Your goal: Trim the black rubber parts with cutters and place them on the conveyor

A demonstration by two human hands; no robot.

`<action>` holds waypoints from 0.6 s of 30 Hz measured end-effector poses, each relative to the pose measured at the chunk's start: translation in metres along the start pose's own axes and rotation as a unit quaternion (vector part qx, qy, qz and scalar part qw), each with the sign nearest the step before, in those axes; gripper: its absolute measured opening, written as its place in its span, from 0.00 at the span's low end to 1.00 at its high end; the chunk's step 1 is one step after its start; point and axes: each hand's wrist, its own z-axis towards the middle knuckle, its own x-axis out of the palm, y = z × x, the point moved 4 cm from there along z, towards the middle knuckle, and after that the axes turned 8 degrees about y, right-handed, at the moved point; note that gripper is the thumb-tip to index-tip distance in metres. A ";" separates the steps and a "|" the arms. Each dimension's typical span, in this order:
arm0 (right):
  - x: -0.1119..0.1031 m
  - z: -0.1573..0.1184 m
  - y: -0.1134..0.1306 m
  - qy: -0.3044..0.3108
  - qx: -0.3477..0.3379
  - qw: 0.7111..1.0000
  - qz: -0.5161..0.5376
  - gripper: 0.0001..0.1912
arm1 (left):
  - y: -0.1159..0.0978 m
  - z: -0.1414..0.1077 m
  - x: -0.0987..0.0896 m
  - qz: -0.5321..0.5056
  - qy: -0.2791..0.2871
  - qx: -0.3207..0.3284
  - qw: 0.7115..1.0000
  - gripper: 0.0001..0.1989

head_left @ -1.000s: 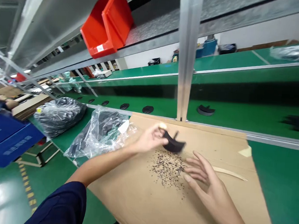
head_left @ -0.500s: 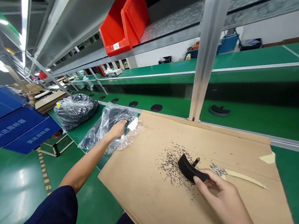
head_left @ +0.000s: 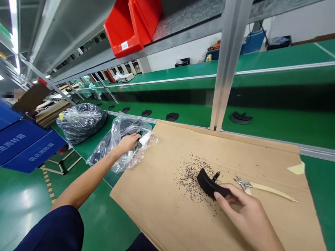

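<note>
My right hand [head_left: 241, 203] pinches one end of a black curved plastic part [head_left: 209, 184], held above the brown cardboard sheet [head_left: 157, 189]. A short peg stands up from the part's inner side. Beneath and beside it lie scattered small black bits [head_left: 187, 176]. At the far left edge of the cardboard, my left hand [head_left: 129, 142] reaches into the mouth of a clear plastic bag [head_left: 118, 124] with dark parts inside. Its fingers are curled, and what they grip is hidden. To the right of the black part rest nippers [head_left: 243, 183] and a pale strip [head_left: 274, 191].
A second, full bag [head_left: 81, 121] stands farther left, near blue crates [head_left: 17, 141]. Several black parts [head_left: 172, 116] lie along the green bench behind a metal post [head_left: 223, 87]. A red bin [head_left: 131, 23] sits on the shelf overhead. Another curved part [head_left: 240, 117] lies right of the post.
The whole view has shifted slightly. My left hand's fingers look more curled at the bag's mouth. My right hand keeps the black curved part in about the same place.
</note>
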 end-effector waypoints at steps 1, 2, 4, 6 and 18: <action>0.000 0.000 0.000 0.001 0.002 1.000 0.003 0.14 | 0.002 -0.005 -0.002 -0.026 -0.017 -0.008 0.999 0.08; 0.001 0.000 0.000 0.000 0.004 1.000 0.004 0.14 | 0.004 -0.009 -0.005 -0.056 -0.037 -0.015 0.998 0.07; 0.001 -0.001 0.000 -0.002 0.008 1.000 0.005 0.14 | 0.007 -0.015 -0.013 -0.124 -0.088 -0.030 0.988 0.09; 0.001 -0.001 -0.001 -0.003 0.011 1.000 0.004 0.14 | 0.008 -0.020 -0.022 -0.201 -0.145 -0.041 0.968 0.11; 0.009 -0.005 0.005 0.054 0.015 0.995 0.079 0.20 | -0.134 -0.069 0.013 -0.535 -0.017 0.108 0.838 0.21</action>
